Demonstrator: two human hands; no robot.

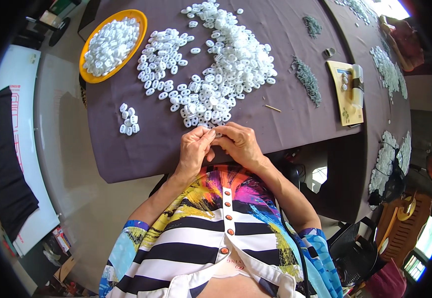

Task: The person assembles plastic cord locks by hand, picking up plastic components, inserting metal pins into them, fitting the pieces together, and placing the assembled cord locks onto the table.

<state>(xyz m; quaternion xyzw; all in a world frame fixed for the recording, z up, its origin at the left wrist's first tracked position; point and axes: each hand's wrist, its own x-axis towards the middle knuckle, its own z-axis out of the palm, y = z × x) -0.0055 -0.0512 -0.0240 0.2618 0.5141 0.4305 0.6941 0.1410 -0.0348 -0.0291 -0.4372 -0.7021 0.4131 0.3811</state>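
Observation:
At the front edge of the table my left hand (194, 147) and my right hand (240, 145) meet, thumbs and fingertips pinched together. Between the fingertips shows a bit of a small white oval plastic piece (218, 134); the fingers hide most of it. Just beyond my hands lies a large spread heap of white oval pieces (236, 62), many showing two dark holes. A smaller group of the same pieces (161, 54) lies left of it. Several more pieces (129, 119) sit apart, to the left of my left hand.
A yellow-orange bowl (143, 30) full of white pieces stands at the far left. Small grey-green parts (306, 79) lie in piles on the right, near a thin stick (273, 108) and a yellow booklet (343, 107). Another person's arm (397, 47) rests by the far-right table.

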